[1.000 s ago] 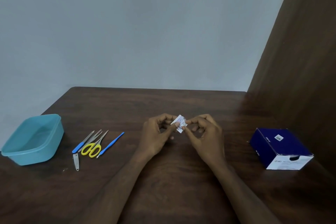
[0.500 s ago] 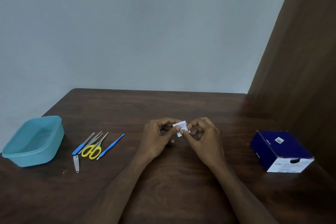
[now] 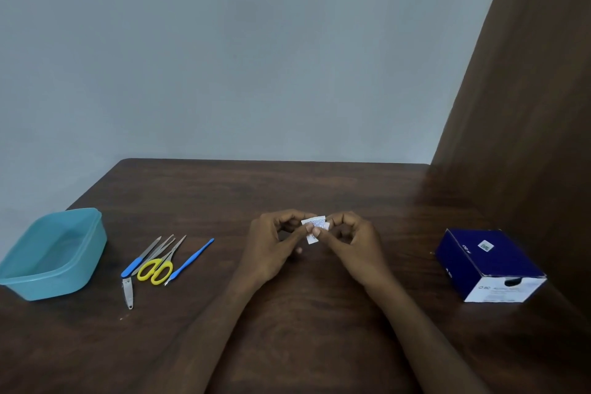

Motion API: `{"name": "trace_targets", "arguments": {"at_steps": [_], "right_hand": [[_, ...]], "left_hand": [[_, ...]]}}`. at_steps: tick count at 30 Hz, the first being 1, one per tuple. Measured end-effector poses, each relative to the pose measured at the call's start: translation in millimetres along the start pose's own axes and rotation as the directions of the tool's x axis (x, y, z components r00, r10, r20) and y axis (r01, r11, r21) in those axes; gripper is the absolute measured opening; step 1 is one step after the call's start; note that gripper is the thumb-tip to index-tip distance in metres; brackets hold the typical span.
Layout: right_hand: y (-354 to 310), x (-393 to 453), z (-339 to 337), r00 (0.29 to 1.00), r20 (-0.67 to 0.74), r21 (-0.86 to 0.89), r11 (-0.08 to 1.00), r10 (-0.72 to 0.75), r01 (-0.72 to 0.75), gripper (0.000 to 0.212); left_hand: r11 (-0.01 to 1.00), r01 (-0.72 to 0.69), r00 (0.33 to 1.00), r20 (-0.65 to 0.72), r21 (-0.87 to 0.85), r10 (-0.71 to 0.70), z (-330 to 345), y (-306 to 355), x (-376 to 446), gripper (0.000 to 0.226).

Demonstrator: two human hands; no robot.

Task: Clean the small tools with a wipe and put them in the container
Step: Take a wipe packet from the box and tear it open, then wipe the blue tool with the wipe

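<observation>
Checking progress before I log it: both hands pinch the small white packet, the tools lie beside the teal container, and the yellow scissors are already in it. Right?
Not quite. The head view shows the yellow scissors on the table among the other tools, beside the teal container, not inside. Both hands, left hand and right hand, do pinch the white packet.

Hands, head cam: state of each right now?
Left hand: closed, pinching the left edge of the wipe packet.
Right hand: closed, pinching the same packet from the right side.
</observation>
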State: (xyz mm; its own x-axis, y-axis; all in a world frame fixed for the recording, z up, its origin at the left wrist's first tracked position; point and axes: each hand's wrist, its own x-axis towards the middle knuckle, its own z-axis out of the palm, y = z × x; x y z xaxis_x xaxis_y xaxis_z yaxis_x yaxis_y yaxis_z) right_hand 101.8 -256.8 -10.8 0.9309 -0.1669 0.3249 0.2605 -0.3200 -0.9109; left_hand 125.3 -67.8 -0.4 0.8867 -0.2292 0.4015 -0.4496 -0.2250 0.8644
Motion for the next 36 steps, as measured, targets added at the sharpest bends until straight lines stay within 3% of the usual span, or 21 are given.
{"name": "trace_targets", "arguments": {"at_steps": [3, 7, 11, 14, 19, 23, 26, 28, 34, 36], "right_hand": [[-4, 2, -5, 0.997, 0.008, 0.238, 0.968, 0.083, -0.082, 0.02], [-7, 7, -11, 0.939, -0.262, 0.428, 0.899, 0.223, -0.095, 0.015], [-1, 9, -25, 0.832, -0.473, 0.452, 0.89, 0.292, -0.055, 0.017], [-4, 9, -29, 0.8, -0.515, 0.483, 0.875, 0.307, -0.025, 0.024], [-8, 10, -30, 0.76, -0.583, 0.455, 0.891, 0.288, 0.012, 0.011], [-5, 12, -32, 0.728, -0.622, 0.456, 0.889, 0.289, 0.037, 0.01], [1, 14, -32, 0.724, -0.625, 0.466, 0.884, 0.293, 0.044, 0.006], [5, 16, -31, 0.734, -0.613, 0.465, 0.884, 0.291, 0.038, 0.008], [11, 14, -25, 0.806, -0.531, 0.432, 0.902, 0.261, -0.008, 0.01], [14, 13, -24, 0.847, -0.47, 0.393, 0.918, 0.247, -0.05, 0.012]], "left_hand": [[0.999, 0.034, 0.999, -0.042, -0.012, -0.034, 0, -2, 2, 0.015], [0.987, 0.145, 0.984, -0.097, -0.073, -0.152, 2, -6, 4, 0.021], [0.994, 0.105, 0.991, -0.081, -0.033, -0.108, 4, 1, 1, 0.023], [0.995, 0.028, 0.997, -0.074, 0.093, -0.021, 14, 8, -2, 0.017], [0.986, -0.026, 0.997, -0.07, 0.164, 0.037, 52, 16, 19, 0.016], [0.928, 0.029, 0.999, -0.027, 0.372, -0.02, 81, 11, 37, 0.017], [0.8, -0.018, 0.998, 0.056, 0.6, -0.019, 92, 5, 36, 0.025], [0.762, -0.031, 0.996, 0.083, 0.647, -0.03, 93, 5, 33, 0.025], [0.901, -0.074, 0.996, 0.083, 0.427, 0.043, 71, 4, 23, 0.025], [0.863, -0.134, 0.99, 0.094, 0.488, 0.101, 48, 6, 14, 0.024]]}}
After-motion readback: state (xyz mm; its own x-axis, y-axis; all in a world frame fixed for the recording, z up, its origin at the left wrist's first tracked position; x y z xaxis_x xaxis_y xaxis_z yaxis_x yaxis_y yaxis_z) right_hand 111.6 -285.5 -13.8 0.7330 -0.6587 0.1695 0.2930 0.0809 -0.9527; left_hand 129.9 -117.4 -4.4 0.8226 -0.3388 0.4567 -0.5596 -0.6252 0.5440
